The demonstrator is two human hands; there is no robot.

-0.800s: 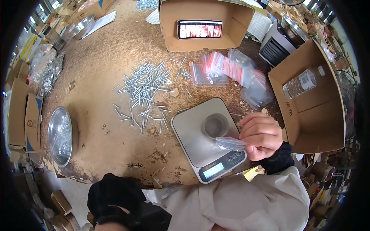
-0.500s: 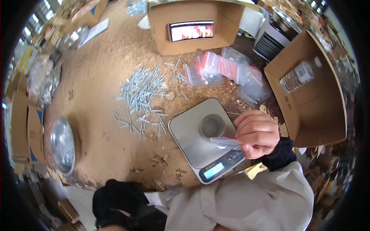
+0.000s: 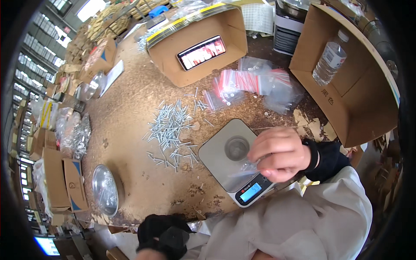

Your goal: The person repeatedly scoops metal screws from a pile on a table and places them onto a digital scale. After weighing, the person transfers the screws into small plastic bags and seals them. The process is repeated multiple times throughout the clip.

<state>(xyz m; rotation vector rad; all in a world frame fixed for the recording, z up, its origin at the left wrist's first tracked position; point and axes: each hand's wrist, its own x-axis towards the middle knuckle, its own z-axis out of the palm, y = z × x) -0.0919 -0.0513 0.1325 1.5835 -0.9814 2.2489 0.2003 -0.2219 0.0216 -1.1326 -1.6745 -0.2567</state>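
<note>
R hand [image 3: 281, 154] hangs over the near-right part of the grey scale [image 3: 236, 161], fingers curled & pinching a small clear bag [image 3: 247, 170] just above its display, w/ loose screws [image 3: 172, 130] scattered left of it; gloved L hand [image 3: 162, 236] low at near edge, fingers curled in, empty.

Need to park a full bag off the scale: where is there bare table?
Bare board lies left of the screw pile, between it and the metal bowl, and along the near edge below the pile. Crowded: behind the scale, where small bags are heaped, and the scale itself under the right hand.
</note>
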